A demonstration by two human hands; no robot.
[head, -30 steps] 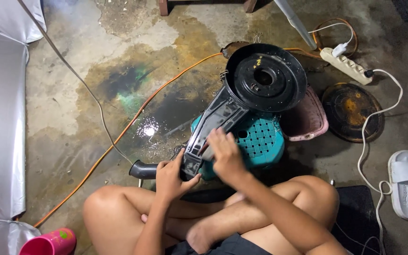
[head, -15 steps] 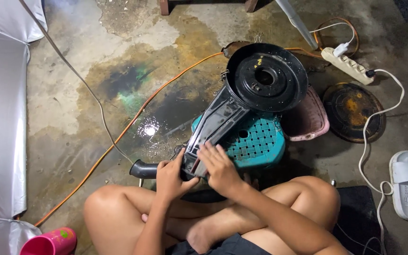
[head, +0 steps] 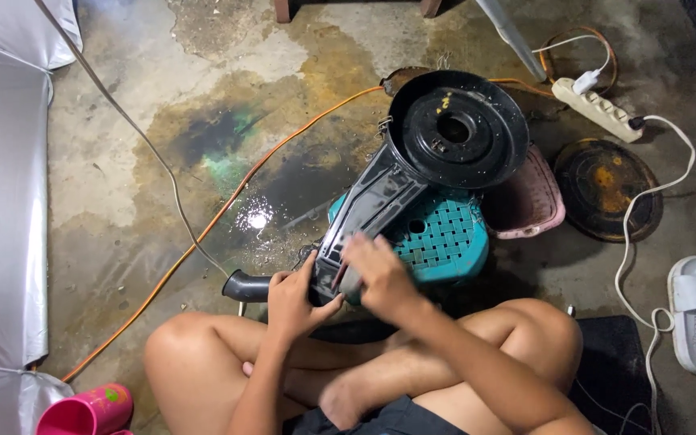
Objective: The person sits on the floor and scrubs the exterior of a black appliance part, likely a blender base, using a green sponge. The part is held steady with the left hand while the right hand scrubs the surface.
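Hands meet at the narrow near end of a black plastic air-cleaner housing [head: 412,173], a long part with a round, dish-shaped end and a tapering neck. The left hand [head: 293,296] curls around the neck's lower edge, just beside a short black rubber elbow hose [head: 245,286] that juts out to the left. The right hand [head: 380,274] lies flat-fingered over the top of the same end, slightly blurred, so I cannot tell whether it grips or only presses.

The housing rests tilted across a teal plastic stool with a woven-pattern seat [head: 443,242], its round end farthest from the person. A pink plastic basin [head: 535,205] sits just beside the stool, and a rusty round metal lid [head: 610,189] lies farther right. An orange cable [head: 227,201] crosses the stained, wet concrete floor [head: 122,161].
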